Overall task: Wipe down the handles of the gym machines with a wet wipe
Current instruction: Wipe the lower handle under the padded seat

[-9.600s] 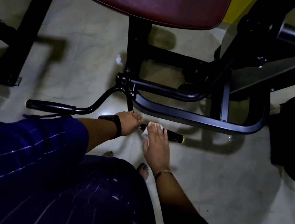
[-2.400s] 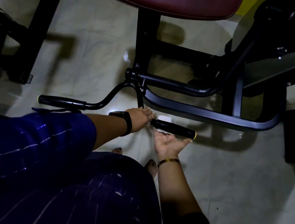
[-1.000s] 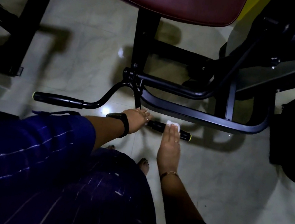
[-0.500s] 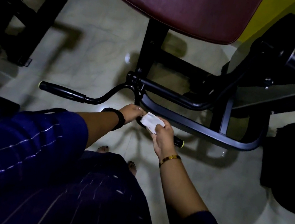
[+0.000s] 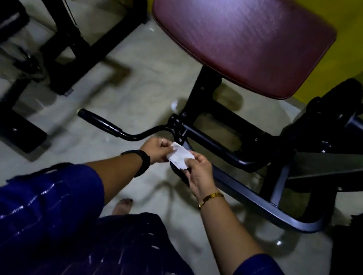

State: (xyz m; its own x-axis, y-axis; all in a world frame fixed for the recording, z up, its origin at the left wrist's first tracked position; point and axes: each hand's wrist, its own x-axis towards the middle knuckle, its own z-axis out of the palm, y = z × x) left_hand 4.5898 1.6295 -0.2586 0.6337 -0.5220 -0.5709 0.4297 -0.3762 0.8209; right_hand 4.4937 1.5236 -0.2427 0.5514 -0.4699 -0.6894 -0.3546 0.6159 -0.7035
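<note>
Fingers of the left hand (image 5: 156,149) and right hand (image 5: 199,172) pinch the wet wipe (image 5: 179,158) between them, to the right of the black handle (image 5: 99,121), where a careless tug could tear it or drop it onto the floor (image 5: 137,81), since it looks small, white, thin and crumpled.

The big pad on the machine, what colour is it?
The pad is maroon; the head view shows it.

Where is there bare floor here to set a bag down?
Bare floor lies between the black frame on the left and the seat post; another below the curved base bar, lower right. Crowded under the seat pad, where bars meet.
</note>
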